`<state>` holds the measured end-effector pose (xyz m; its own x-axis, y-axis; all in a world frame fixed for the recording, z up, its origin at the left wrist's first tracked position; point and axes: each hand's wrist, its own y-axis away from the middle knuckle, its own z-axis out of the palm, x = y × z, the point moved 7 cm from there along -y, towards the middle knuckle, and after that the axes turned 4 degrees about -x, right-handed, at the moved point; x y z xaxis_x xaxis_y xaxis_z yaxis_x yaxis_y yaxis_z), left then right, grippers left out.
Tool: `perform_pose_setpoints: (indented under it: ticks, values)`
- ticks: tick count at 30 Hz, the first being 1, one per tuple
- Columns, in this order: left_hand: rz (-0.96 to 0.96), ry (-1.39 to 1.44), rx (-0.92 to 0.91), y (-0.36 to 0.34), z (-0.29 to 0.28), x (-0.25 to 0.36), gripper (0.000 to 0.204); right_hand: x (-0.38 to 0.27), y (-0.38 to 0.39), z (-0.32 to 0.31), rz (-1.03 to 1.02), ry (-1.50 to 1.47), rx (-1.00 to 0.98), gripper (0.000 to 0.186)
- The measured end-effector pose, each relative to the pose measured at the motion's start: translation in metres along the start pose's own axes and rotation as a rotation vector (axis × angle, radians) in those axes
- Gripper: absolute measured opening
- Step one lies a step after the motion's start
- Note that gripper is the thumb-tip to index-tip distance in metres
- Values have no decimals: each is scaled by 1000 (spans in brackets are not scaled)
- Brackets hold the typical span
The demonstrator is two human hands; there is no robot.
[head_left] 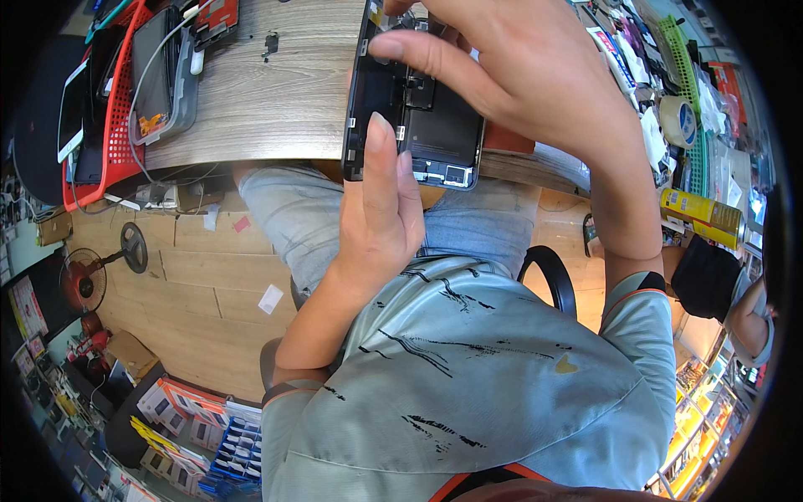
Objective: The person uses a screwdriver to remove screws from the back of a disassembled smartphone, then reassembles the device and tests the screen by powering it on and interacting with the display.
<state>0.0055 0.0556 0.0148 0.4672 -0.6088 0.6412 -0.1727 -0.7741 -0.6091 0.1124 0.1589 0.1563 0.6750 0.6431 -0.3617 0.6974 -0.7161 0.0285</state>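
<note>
An opened smartphone point(447, 138) lies over the table's front edge, at the top of the view. Its dark inside shows, with a flat black battery, and a narrow black panel point(381, 92) lies along its left side. My left hand point(381, 205) grips the phone from its near end, one finger stretched up over the panel. Across the phone's upper part reaches my right hand point(519, 71). Its thumb is stretched out over the panel, apart from the bent finger above it. The right hand's other fingertips are hidden or cut off by the top edge.
On the left stand a red basket point(120, 142) with phones and a clear plastic box point(182, 109); a grey cable hangs over them. A small black part point(270, 47) lies on the wooden table point(293, 109). At right are a tape roll point(677, 121) and a yellow can point(703, 216).
</note>
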Motion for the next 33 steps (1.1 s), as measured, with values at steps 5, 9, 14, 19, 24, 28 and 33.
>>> perform_pose_setpoints:
  ticks: [5, 9, 14, 19, 24, 28, 33]
  values:
    - [-2, -33, 11, 1, 0, -7, 81, 15, -9, 20, -115, -3, 189, 23]
    - [21, -18, 3, -4, 0, -4, 81, 11, -6, 5, 7, 16, 16, 22]
    - [-11, -24, 13, 1, 0, -8, 80, 10, -7, 12, 12, 18, 145, 24]
    - [26, -9, 3, -5, 1, -4, 79, 10, -8, -5, 120, -29, -27, 22]
    - [-1, -39, 16, 0, -1, -7, 79, 6, -7, 12, -50, -43, 183, 19]
    - [15, -10, 6, -5, 1, -4, 79, 10, -2, 2, 17, 20, 90, 20]
    - [-7, -36, 6, 0, -1, -7, 80, 20, -8, 19, -89, -63, 241, 23]
